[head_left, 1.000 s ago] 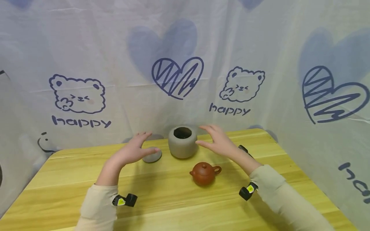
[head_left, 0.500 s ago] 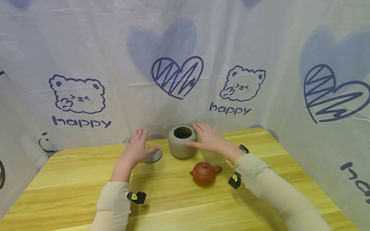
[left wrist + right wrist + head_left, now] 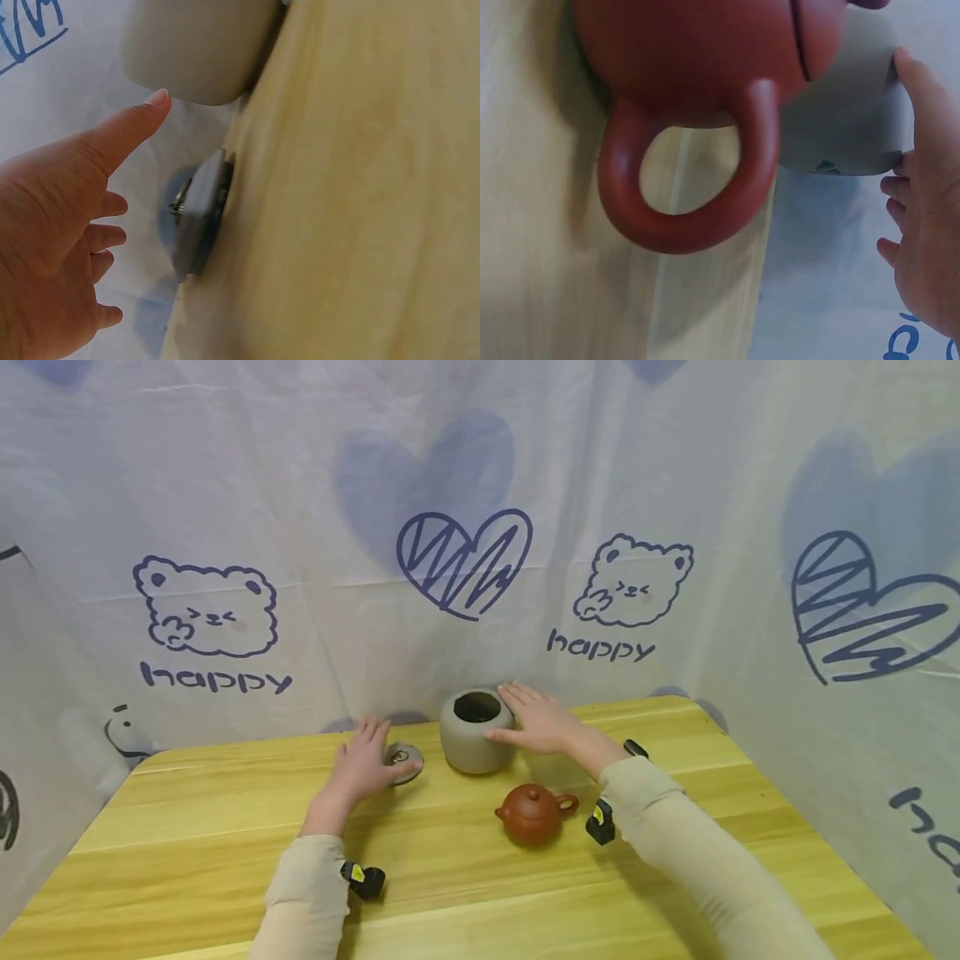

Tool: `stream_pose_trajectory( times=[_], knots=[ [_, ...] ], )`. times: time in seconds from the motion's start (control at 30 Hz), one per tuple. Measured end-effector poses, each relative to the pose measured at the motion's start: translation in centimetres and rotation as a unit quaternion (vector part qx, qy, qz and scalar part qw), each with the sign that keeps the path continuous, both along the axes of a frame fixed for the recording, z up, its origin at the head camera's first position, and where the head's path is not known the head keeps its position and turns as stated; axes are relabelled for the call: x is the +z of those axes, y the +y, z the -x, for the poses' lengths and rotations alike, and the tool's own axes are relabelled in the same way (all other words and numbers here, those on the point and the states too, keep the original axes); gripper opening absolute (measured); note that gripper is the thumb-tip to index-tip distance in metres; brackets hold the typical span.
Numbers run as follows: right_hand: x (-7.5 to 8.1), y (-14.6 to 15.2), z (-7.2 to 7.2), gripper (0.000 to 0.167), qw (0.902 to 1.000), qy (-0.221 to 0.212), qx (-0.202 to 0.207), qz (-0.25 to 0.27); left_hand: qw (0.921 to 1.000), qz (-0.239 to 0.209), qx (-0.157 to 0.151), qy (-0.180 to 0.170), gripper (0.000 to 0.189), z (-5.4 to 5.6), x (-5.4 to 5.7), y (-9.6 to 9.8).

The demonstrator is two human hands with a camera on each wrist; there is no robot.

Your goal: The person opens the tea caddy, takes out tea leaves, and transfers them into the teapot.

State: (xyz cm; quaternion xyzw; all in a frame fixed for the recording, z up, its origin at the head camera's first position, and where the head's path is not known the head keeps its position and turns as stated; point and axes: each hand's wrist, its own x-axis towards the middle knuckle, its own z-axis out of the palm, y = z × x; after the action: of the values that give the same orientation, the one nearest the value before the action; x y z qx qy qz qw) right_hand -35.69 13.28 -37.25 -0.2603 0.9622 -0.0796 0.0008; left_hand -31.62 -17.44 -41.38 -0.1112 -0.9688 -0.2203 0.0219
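Observation:
My left hand [image 3: 363, 766] hovers at a round grey lid [image 3: 403, 763] on the table, fingers past its far left side and thumb across its near edge. In the left wrist view, the lid [image 3: 201, 216] shows a small metal ring on top and a dark underside; a gap separates it from the hand [image 3: 67, 225]. My right hand [image 3: 542, 720] lies against a squat grey jar [image 3: 474, 749] with an open mouth. Its fingers lie straight at the far right rim and its thumb touches the front. The right wrist view shows thumb and fingers [image 3: 930, 172] at the jar's upper edge.
A reddish-brown clay teapot [image 3: 531, 817] stands in front of the jar, spout left and handle [image 3: 686, 232] right, close to my right forearm. The wooden table [image 3: 442, 902] ends at a printed cloth [image 3: 330, 527] behind it.
My left hand has moved right and lower, over to the lid. The right hand has moved left until it touches the jar. Jar, lid and teapot have stayed in place.

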Motion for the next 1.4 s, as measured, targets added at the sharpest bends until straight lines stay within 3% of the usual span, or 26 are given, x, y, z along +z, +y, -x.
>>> stream_pose_trajectory(
  times=[0.27,0.63,1.07,1.4],
  knots=[
    [-0.6,0.4,0.0,0.091,0.9993,-0.017,0.012,0.032,0.9995,0.013,-0.003,-0.028,0.096,0.1,-1.1,0.5],
    [-0.1,0.3,0.0,0.092,0.9991,-0.027,0.016,0.027,0.9979,0.015,0.001,-0.063,0.085,0.0,-1.7,0.3],
    [0.0,0.3,0.1,0.093,0.9987,-0.039,0.017,0.027,0.9992,-0.004,0.028,-0.027,0.081,0.1,-2.1,0.5],
    [-0.2,0.4,0.2,0.093,0.9981,-0.046,0.016,0.039,0.9984,0.009,0.056,-0.006,0.08,-0.3,-1.5,0.9]
  ],
)
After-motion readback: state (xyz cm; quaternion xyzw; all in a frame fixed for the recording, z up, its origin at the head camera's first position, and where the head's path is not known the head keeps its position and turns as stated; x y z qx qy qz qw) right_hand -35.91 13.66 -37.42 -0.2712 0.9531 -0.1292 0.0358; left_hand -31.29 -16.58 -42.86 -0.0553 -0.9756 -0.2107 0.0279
